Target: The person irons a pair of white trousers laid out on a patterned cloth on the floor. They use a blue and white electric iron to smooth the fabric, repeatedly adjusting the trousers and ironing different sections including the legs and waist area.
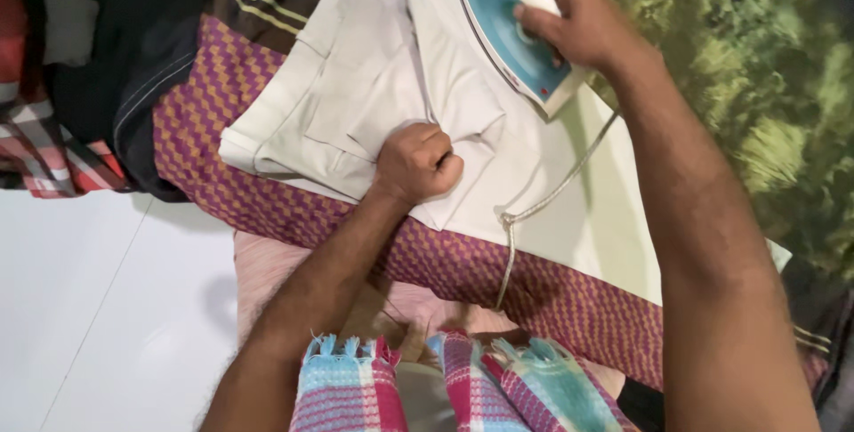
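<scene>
Cream trousers (356,85) lie spread on a purple and orange patterned cloth (205,103). My left hand (418,163) is closed in a fist, pinching the trousers' fabric near a pocket flap. My right hand (583,23) grips the handle of a white and blue clothes iron (511,27), which rests on the trousers at the top. The iron's grey cord (543,205) runs down across the fabric toward me.
A heap of dark and red checked clothes (80,67) lies at the upper left. A green patterned cover (765,67) fills the right. White tiled floor (98,307) is at the lower left. A pink and blue fringed towel (445,387) is at the bottom.
</scene>
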